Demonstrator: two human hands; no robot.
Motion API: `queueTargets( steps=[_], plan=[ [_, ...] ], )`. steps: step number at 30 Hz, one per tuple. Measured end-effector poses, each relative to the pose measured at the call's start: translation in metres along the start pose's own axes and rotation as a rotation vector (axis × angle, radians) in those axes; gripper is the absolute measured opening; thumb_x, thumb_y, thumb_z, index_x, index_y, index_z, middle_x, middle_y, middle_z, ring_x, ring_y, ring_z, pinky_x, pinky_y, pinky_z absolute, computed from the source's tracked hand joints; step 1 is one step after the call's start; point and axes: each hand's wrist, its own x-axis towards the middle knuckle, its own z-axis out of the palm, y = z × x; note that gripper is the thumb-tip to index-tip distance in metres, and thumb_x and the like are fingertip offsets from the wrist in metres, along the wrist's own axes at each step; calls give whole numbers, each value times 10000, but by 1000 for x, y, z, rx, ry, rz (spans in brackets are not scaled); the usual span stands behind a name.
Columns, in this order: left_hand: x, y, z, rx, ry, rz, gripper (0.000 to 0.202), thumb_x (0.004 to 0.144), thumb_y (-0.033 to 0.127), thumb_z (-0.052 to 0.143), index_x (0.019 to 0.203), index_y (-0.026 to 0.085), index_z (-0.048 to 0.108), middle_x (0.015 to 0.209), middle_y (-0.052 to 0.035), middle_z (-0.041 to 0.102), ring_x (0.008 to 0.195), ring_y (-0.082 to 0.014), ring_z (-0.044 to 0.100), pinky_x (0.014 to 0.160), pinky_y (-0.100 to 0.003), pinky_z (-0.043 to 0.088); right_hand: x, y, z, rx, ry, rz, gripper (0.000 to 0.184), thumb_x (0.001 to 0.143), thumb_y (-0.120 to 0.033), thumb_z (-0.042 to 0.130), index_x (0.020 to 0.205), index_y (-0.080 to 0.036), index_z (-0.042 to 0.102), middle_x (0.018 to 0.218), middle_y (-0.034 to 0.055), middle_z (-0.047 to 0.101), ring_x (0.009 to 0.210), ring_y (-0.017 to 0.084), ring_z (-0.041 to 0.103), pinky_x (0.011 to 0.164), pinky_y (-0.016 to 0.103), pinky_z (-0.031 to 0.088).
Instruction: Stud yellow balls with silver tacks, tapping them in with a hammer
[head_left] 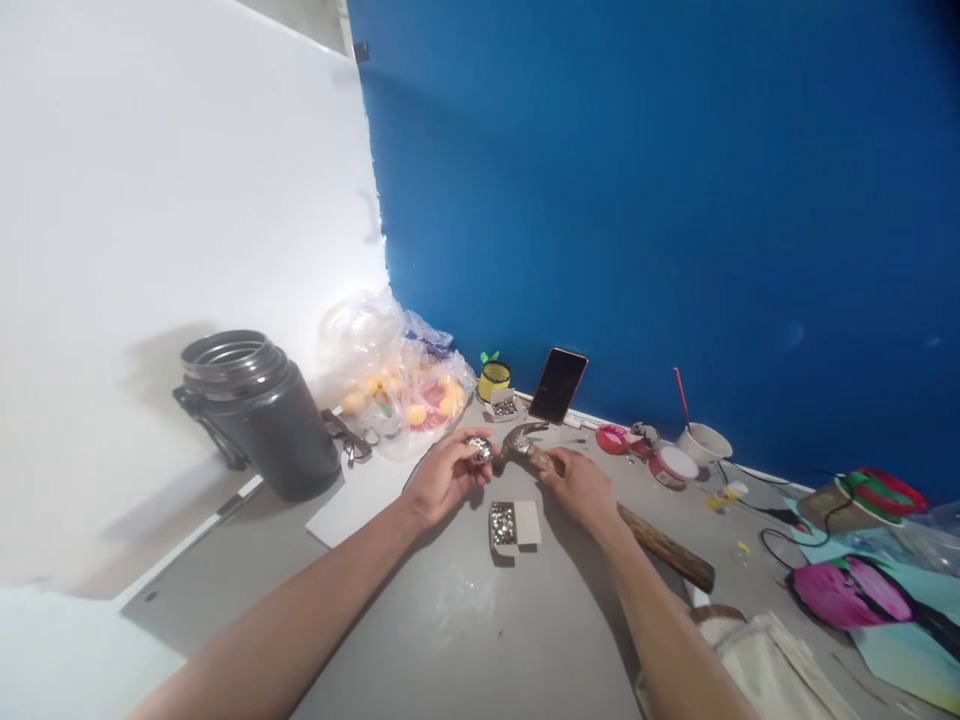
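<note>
Between the fingertips of my left hand is a small round silver ball with a shiny, bumpy surface. My right hand is wrapped round the wooden handle of a claw hammer, close below its head. The metal head points left, just beside the ball; I cannot tell whether they touch. On the table in front of both hands lies an open small box of shiny metal tacks, its flap folded out to the right.
A dark wide-mouthed flask and a clear plastic bag of orange round things stand left. Behind are another box of tacks, a yellow pot and a leaning phone. A white cup, cables and a pink item lie right.
</note>
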Motion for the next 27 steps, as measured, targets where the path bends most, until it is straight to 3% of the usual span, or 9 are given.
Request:
queueTargets(
  steps=[4,9,12,16,22,27],
  plan=[
    [-3,3,2,-76,-12,-10,308,771,166,646,1070,108,694,987,-120,708,723,-153,646,643,-276,508,0,-2,4,-52,-7,-96,151,887,-247,635,974,-184,741,987,86,678,947,201,609,761,258,396],
    [-1,6,1,-128,-25,7,361,770,164,657,1125,108,691,1089,-148,713,812,-196,681,695,-308,527,-11,-26,-15,8,70,-238,155,935,-205,584,993,-186,727,1004,87,692,1000,209,599,838,277,417],
    [1,7,-2,-110,-18,5,347,773,182,674,1116,125,686,1075,-137,717,820,-197,686,684,-302,526,-29,-51,-26,-59,-86,-366,168,915,-159,582,899,-225,735,964,54,729,982,201,628,803,275,422],
    [1,8,-3,-44,10,10,357,770,220,678,1117,140,689,1081,-125,717,783,-183,692,639,-280,512,-45,-75,-21,-285,-253,-412,165,876,-144,601,867,-192,758,901,97,758,993,260,650,769,313,437],
    [-1,7,3,-7,-5,31,357,730,216,706,1078,145,680,1058,-103,705,777,-169,690,668,-279,521,-47,-80,-5,-386,-311,-415,210,868,-114,596,986,-148,766,986,135,759,1007,273,660,758,312,445],
    [-6,12,13,184,-52,105,347,681,149,745,1007,175,630,1048,-69,690,951,-220,708,799,-325,548,-48,-78,-3,-349,-345,-468,194,862,-102,598,955,-150,761,979,129,753,974,264,667,748,305,432]
  ],
)
